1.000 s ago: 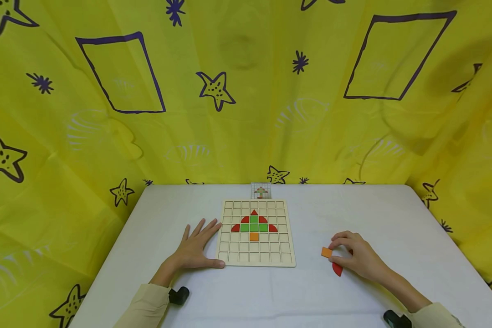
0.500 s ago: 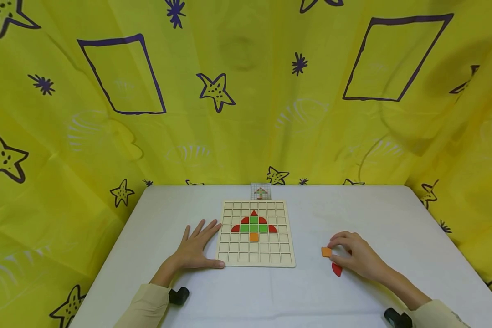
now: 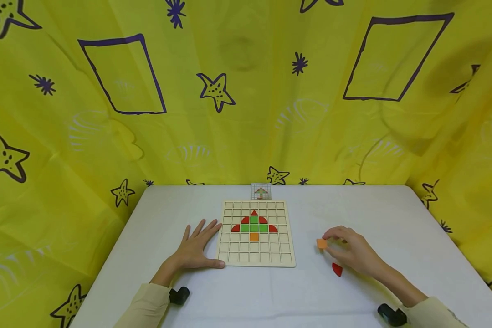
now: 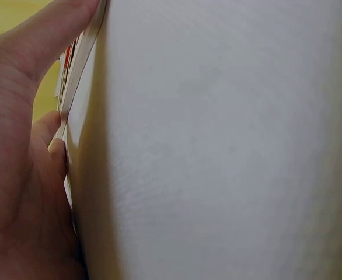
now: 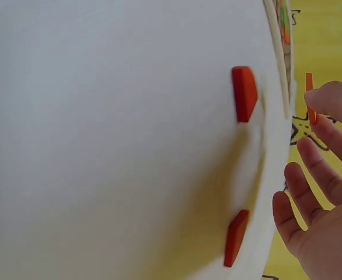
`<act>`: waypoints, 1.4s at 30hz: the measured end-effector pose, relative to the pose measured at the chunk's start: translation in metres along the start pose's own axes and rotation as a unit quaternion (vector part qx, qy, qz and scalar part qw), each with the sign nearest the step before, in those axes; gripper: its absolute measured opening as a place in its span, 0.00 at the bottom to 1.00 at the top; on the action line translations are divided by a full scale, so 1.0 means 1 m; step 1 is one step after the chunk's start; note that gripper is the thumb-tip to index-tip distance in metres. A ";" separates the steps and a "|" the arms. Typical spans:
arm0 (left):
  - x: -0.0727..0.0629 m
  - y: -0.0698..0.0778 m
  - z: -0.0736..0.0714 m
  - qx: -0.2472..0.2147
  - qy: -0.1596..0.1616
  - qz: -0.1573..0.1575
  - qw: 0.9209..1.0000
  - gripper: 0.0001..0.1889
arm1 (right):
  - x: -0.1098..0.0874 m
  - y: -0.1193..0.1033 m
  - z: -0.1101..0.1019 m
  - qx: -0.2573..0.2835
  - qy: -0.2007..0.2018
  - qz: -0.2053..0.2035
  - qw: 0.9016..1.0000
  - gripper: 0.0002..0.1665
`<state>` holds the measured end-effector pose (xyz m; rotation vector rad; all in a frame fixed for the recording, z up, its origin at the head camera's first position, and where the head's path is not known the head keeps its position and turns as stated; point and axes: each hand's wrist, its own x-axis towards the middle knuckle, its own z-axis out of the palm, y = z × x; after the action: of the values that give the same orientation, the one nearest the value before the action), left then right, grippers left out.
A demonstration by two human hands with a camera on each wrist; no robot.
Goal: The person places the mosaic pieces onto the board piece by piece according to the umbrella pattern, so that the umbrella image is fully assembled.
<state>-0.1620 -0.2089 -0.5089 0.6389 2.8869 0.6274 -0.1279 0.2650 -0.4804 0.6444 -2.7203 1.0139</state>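
My right hand pinches an orange square tile between thumb and index finger, off the white table. In the right wrist view the tile shows edge-on, with the other fingers held apart below. Nearby lies a red quarter-circle tile; a second red piece shows only in that wrist view. With fingers spread, my left hand rests at the left edge of a pale wooden grid board. Red, green and one orange tile form a tree-like shape in its cells.
Against the board's far edge lies a small pattern card with a similar tree design. A yellow curtain with dark star drawings hangs behind the white table. Dark wrist cameras sit at both sleeves.
My right hand has lifted the orange tile from beside the red one and moved it slightly left and away from me. The left hand and board have stayed put.
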 end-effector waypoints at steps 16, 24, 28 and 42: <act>0.000 -0.004 0.005 -0.002 0.015 0.007 1.000 0.63 | 0.027 -0.030 0.017 0.053 -0.001 -0.014 0.998 0.17; -0.002 0.004 -0.004 -0.009 0.001 0.000 1.000 0.62 | 0.045 -0.049 0.036 0.078 -0.017 -0.026 0.996 0.15; -0.002 0.006 -0.005 -0.006 -0.003 0.002 1.000 0.61 | 0.054 -0.061 0.045 0.088 -0.032 -0.025 0.995 0.14; 0.000 0.001 -0.003 -0.005 -0.006 0.002 1.000 0.62 | 0.077 -0.086 0.079 0.108 -0.073 -0.030 0.991 0.11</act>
<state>-0.1623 -0.2087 -0.5058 0.6435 2.8709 0.6369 -0.1580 0.1292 -0.4672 0.8618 -2.7147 1.3083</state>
